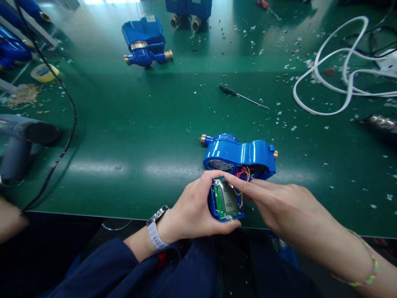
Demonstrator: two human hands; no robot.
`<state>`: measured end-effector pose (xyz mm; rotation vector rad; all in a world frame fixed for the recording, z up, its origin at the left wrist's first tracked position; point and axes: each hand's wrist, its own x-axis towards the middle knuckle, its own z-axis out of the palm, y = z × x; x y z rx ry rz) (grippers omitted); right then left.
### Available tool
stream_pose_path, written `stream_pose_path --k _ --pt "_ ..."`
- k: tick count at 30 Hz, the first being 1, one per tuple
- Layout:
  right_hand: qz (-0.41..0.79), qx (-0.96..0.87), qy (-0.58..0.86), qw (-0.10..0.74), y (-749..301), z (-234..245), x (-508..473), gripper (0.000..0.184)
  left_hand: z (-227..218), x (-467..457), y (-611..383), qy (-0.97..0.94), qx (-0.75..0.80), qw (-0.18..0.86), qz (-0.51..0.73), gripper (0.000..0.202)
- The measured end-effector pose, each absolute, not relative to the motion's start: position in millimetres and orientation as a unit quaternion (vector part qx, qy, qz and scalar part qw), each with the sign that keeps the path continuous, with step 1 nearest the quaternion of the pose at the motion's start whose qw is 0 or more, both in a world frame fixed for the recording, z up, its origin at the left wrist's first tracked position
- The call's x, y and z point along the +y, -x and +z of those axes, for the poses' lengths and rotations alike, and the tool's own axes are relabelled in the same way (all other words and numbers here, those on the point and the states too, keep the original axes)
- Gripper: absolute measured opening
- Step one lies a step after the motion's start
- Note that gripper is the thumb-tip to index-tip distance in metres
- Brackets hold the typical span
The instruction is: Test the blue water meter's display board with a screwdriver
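A blue water meter [238, 155] lies open at the near edge of the green table [139, 136]. A small blue cover holding a green circuit board with an LCD [226, 200] hangs from it by red and yellow wires [243, 174]. My left hand [194, 209] is curled round the cover from the left, thumb under its near edge. My right hand [279, 207] reaches in from the right, fingers together, index fingertip touching the board's top corner.
A thin screwdriver [242, 96] lies mid-table. Another blue meter [145, 41] sits at the back, with a further one [189, 12] behind. White cable [344, 78] loops at the right. A grey heat gun [21, 136] and black cord [66, 136] are left. Plastic scraps litter the table.
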<state>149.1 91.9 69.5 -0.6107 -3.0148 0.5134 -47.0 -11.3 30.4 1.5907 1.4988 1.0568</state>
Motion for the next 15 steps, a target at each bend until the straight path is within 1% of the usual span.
stream_pose_path --k 4,10,13,15 --pt "0.184 -0.963 0.195 0.027 -147.9 69.3 90.0 0.069 29.5 -11.6 46.6 -0.600 0.575 0.368 0.417 0.073" --pt "0.165 -0.960 0.221 0.038 -144.7 66.0 83.6 0.065 30.1 -10.3 45.6 -0.588 0.585 0.374 0.415 0.072" --pt "0.173 -0.950 0.249 0.066 -144.6 63.3 82.3 0.059 30.5 -10.1 42.9 -0.572 0.586 0.385 0.426 0.074" --pt "0.212 -0.936 0.266 0.094 -144.5 61.7 82.4 0.055 30.5 -10.3 41.1 -0.560 0.580 0.398 0.439 0.076"
